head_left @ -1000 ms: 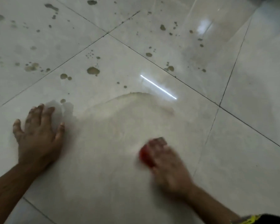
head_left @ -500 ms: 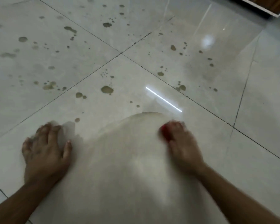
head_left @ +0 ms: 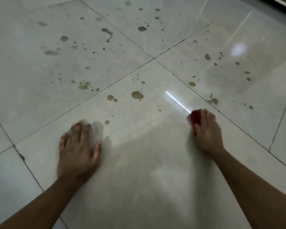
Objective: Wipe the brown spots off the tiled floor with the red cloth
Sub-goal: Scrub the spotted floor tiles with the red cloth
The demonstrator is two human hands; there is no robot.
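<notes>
Many brown spots dot glossy tiled floor; left hand spread flat, right hand grips red cloth.

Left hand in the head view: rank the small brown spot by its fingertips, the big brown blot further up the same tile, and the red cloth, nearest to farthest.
1. Small brown spot, just right of the left hand's fingertips.
2. Big brown blot, further up the tile.
3. Red cloth, far right, under the right hand.
</notes>
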